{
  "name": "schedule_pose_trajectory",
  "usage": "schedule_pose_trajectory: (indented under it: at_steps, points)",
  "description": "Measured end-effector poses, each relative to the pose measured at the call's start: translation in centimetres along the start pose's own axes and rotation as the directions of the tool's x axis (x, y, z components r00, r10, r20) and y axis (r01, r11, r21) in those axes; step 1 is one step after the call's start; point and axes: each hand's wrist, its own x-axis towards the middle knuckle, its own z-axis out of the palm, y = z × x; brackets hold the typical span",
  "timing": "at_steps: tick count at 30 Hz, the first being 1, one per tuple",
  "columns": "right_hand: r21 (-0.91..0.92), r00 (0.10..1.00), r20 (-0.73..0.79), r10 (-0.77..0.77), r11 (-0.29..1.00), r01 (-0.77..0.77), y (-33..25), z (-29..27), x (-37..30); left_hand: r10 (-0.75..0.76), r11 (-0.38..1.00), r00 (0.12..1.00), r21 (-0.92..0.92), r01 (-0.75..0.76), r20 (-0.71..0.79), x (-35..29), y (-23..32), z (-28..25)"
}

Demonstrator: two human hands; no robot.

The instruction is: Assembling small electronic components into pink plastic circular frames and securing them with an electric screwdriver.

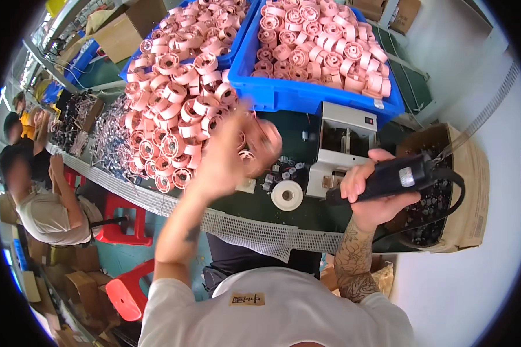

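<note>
My left hand [223,156], smeared by motion, is closed on a pink round plastic housing [270,141] in front of the pile. My right hand [370,194] wraps round a black electric screwdriver [399,176], which lies nearly level with its tip pointing left. A coiled spring [486,107] and a black cable [460,199] run from its rear end. Just left of the screwdriver stands a white boxy machine [330,170] with an open top. A white ring-shaped roll [287,195] and several small parts [283,169] lie between my hands.
Pink housings [168,115] are heaped on the bench beside blue crates [307,92] full of more. Loose wired parts [107,127] lie farther left. A cardboard box [469,196] with small dark parts stands at right. Co-workers [52,202] sit at left near red stools [127,292].
</note>
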Motion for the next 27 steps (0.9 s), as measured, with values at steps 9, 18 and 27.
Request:
schedule_pose_trajectory:
  at_steps: [9, 18, 27]
  points:
    - [-0.062, 1.0, -0.02, 0.019, 0.998, -0.02, 0.1, -0.1, -0.3, 0.104, 0.793, 0.845, 0.556, 0.248, -0.524, 17.3, -10.2, -9.2]
    - [-0.091, 0.993, -0.023, 0.116, 0.989, -0.118, 0.9, -0.6, -0.4, 0.027, 0.826, 0.916, 0.507, -0.246, 0.4, 22.2, -15.0, 7.2]
    - [-0.176, 0.993, -0.023, 0.12, 0.977, -0.122, 0.8, -0.6, -0.7, -0.193, 0.476, 0.835, 0.793, -0.379, 0.515, 23.9, -12.7, 12.5]
